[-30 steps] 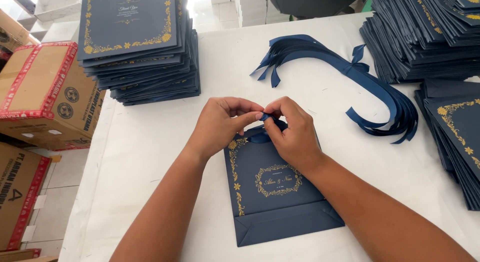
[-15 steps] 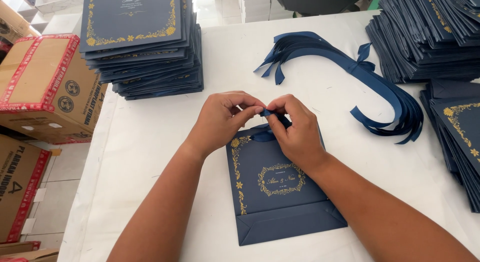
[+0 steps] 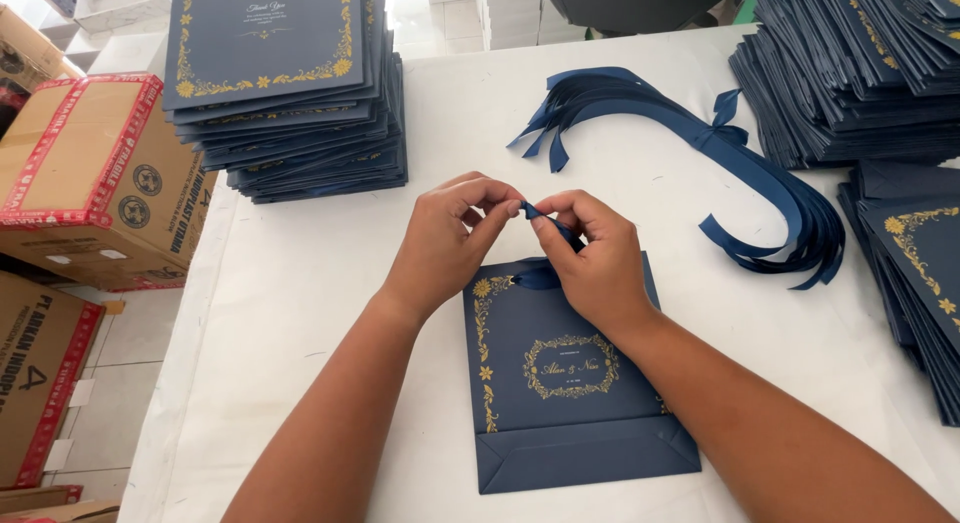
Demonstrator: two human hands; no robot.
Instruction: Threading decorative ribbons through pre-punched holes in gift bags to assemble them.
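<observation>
A flat navy paper bag (image 3: pixel 560 383) with gold ornament lies on the white table (image 3: pixel 300 303) in front of me. A navy ribbon (image 3: pixel 540 274) passes through a hole near the bag's top edge. My left hand (image 3: pixel 450 233) and my right hand (image 3: pixel 590 248) meet just above that edge. Both pinch the ribbon between thumb and fingertips. My right hand covers the bag's upper right part.
A tall stack of the same navy bags (image 3: pixel 290 83) stands at the back left, more stacks (image 3: pixel 860 73) at the back right and right edge. A bundle of loose navy ribbons (image 3: pixel 720 163) lies behind my hands. Cardboard boxes (image 3: pixel 90 173) stand left of the table.
My hands have kept pinching the ribbon at the bag's top edge, with the fingers shifting slightly. The bag has stayed where it was.
</observation>
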